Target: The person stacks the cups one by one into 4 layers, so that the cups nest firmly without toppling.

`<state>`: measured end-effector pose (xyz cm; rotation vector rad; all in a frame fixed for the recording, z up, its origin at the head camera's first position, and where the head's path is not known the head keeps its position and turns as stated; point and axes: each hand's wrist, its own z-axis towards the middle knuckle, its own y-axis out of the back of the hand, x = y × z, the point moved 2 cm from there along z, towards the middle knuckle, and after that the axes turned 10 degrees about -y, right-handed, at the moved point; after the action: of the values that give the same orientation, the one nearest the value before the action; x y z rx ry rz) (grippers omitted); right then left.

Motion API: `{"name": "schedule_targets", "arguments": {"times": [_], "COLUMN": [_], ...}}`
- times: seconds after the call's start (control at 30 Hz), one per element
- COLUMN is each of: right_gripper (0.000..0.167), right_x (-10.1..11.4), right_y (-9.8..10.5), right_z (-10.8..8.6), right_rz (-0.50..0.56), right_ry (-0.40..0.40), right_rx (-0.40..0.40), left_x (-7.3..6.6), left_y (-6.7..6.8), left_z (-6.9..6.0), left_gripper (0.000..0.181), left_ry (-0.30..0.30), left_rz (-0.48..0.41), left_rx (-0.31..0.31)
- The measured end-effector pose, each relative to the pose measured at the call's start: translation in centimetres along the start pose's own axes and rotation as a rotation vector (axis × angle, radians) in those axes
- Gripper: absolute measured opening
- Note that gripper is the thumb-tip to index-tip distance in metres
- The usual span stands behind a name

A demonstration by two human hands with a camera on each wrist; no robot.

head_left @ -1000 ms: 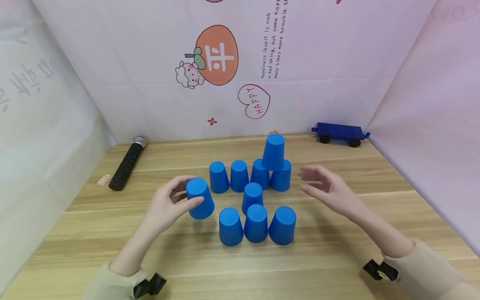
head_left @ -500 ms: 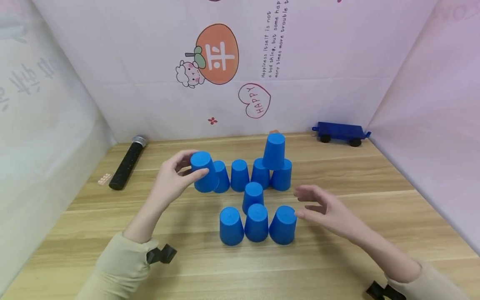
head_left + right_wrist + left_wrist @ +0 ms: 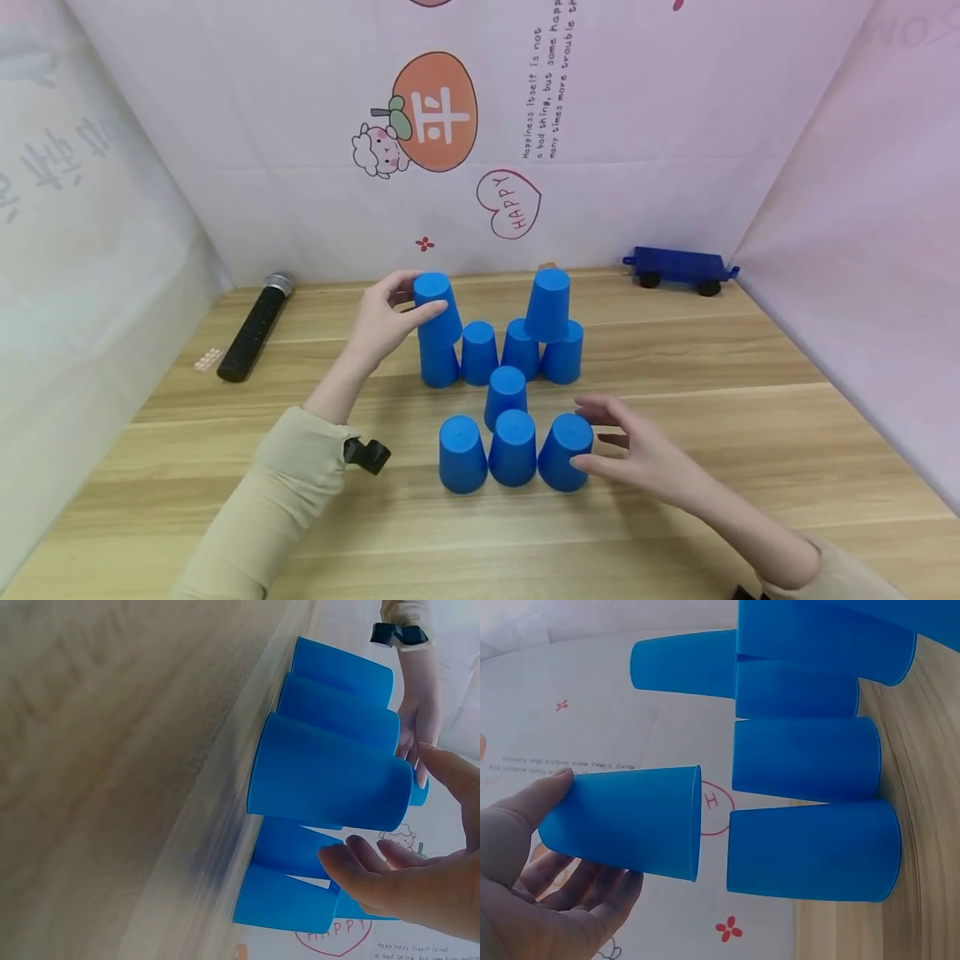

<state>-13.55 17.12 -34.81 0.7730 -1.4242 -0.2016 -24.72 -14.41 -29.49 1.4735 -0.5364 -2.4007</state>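
Farther back and higher now, my left hand (image 3: 382, 323) grips the tapered blue plastic cup (image 3: 439, 310) just above the leftmost back-row cup (image 3: 439, 367); my right hand (image 3: 637, 454) is loosely spread. Likely light, slick: pinch its sides.

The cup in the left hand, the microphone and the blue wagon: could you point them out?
Held cup (image 3: 630, 820): left wrist view, on its side wall.
Microphone (image 3: 252, 332): head view, on its black handle.
Blue wagon (image 3: 677, 265): head view, on its body.

Looked like a makeshift indoor booth (image 3: 862, 250), hung with printed sheets (image 3: 300, 208) around a wooden table (image 3: 637, 542).
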Motion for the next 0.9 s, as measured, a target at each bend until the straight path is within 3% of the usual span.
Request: {"name": "schedule_targets", "arguments": {"times": [0.3,0.9], "right_gripper": [0.058,0.052], "right_x": [0.4,0.3], "right_y": [-0.3,-0.6], "right_z": [0.7,1.1], "right_rz": [-0.037,-0.087], "right_ry": [0.011,0.01], "right_rx": [-0.01,-0.002], "left_x": [0.7,1.2], "left_y": [-1.7,-2.3], "left_z": [1.1,1.6], "left_gripper": [0.053,0.054], "left_ry": [-0.011,0.007], "left_rz": [-0.011,0.008], "left_rx": [-0.009,0.02]}}
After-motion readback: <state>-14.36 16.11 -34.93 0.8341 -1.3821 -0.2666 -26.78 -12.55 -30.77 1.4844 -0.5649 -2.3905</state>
